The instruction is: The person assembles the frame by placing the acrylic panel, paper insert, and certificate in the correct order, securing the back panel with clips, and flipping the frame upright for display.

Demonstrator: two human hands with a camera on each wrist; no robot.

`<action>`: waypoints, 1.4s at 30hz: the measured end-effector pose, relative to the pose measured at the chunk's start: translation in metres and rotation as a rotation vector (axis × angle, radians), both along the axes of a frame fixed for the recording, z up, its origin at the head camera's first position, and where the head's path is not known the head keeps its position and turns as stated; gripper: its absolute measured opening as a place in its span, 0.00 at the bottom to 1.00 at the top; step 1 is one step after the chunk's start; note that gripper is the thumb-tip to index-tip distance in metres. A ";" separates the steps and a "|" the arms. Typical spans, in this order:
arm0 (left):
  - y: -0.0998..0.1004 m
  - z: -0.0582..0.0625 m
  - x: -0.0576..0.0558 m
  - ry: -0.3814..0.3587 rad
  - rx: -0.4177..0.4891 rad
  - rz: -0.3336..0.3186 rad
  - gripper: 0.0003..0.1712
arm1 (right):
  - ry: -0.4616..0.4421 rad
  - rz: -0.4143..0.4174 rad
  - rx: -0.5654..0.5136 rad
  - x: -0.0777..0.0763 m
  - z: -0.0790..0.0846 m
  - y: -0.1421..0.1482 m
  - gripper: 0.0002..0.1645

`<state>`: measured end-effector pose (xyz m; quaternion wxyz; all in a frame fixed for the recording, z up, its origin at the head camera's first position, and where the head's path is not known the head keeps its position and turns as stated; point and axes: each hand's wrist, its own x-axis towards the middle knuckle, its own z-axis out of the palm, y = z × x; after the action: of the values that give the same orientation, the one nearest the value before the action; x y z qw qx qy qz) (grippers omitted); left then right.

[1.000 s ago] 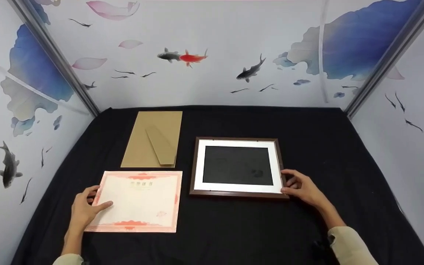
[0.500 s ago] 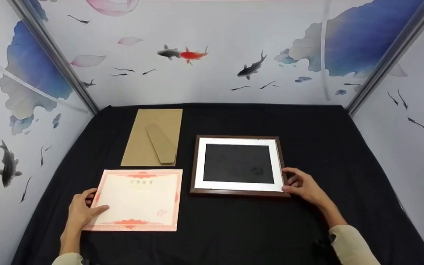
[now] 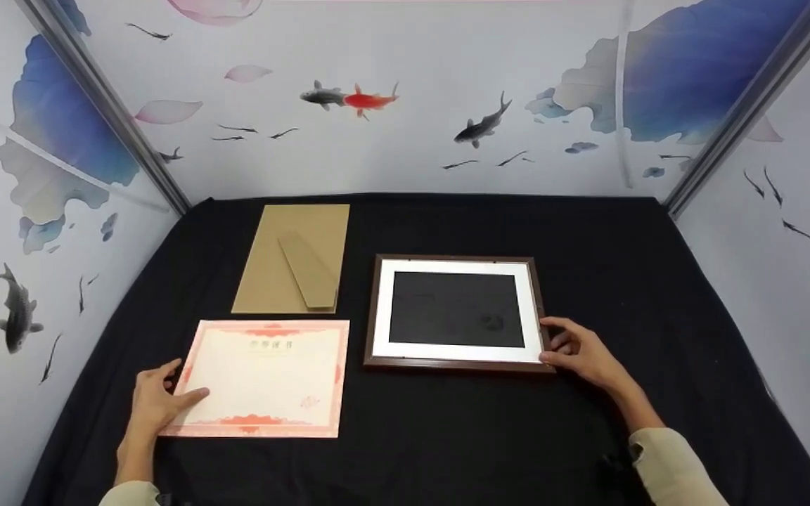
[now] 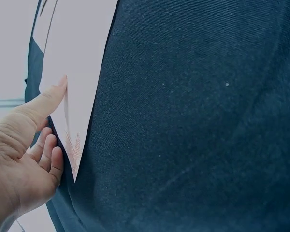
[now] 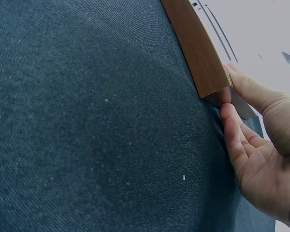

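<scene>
A cream certificate [image 3: 264, 383] with a red-pink border lies flat at the front left in the head view. My left hand [image 3: 155, 404] rests at its left edge, the thumb lying on the paper and the other fingers beside the edge. To the right is a brown picture frame [image 3: 458, 365], face up, with a white mat around a dark opening. My right hand [image 3: 584, 358] holds the frame's right side near the front corner. In the right wrist view, the thumb [image 5: 253, 92] is on the frame's edge and a fingertip touches below the corner.
A tan backing board [image 3: 257, 281] with a folded stand flap [image 3: 310, 281] lies behind the certificate. Black cloth [image 3: 447, 443] covers the table. White panels [image 3: 419, 42] painted with fish and lotus leaves enclose the back and both sides.
The left hand shifts slightly left, and its thumb covers less of the certificate. The right hand keeps its place on the picture frame. The whole head view drifts slightly.
</scene>
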<state>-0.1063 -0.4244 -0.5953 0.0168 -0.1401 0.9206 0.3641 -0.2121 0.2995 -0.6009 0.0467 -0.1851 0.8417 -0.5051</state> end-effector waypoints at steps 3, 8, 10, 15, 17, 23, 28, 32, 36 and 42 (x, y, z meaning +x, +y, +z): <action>-0.001 -0.001 0.000 -0.003 -0.003 -0.002 0.51 | -0.016 0.016 -0.033 0.003 0.011 -0.003 0.36; -0.001 -0.003 0.002 0.016 -0.003 0.004 0.48 | -0.040 0.033 -0.042 0.006 0.026 -0.009 0.35; 0.000 -0.003 0.003 0.030 0.010 0.008 0.47 | -0.042 0.035 -0.036 0.007 0.028 -0.009 0.35; 0.001 -0.004 0.002 0.104 0.029 0.022 0.44 | -0.041 0.038 -0.030 0.008 0.026 -0.009 0.34; 0.001 -0.005 0.002 0.127 0.035 0.036 0.43 | -0.048 0.039 -0.033 0.008 0.024 -0.008 0.35; 0.002 -0.009 0.003 0.177 0.013 0.100 0.37 | -0.061 0.045 -0.038 0.004 0.009 -0.003 0.36; 0.002 -0.007 0.004 0.222 -0.017 0.133 0.29 | -0.049 0.051 -0.026 -0.005 -0.011 0.006 0.37; 0.000 -0.001 0.001 0.210 -0.018 0.124 0.25 | -0.030 0.056 -0.022 -0.007 -0.014 0.009 0.37; -0.001 0.001 -0.002 0.219 -0.016 0.106 0.20 | -0.022 0.054 -0.035 -0.006 -0.012 0.009 0.37; 0.001 0.001 -0.003 0.221 -0.050 0.079 0.18 | -0.034 0.039 -0.023 -0.005 -0.010 0.009 0.37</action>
<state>-0.1095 -0.4235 -0.5941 -0.1024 -0.1356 0.9194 0.3548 -0.2174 0.3082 -0.6110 0.0687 -0.1936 0.8312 -0.5167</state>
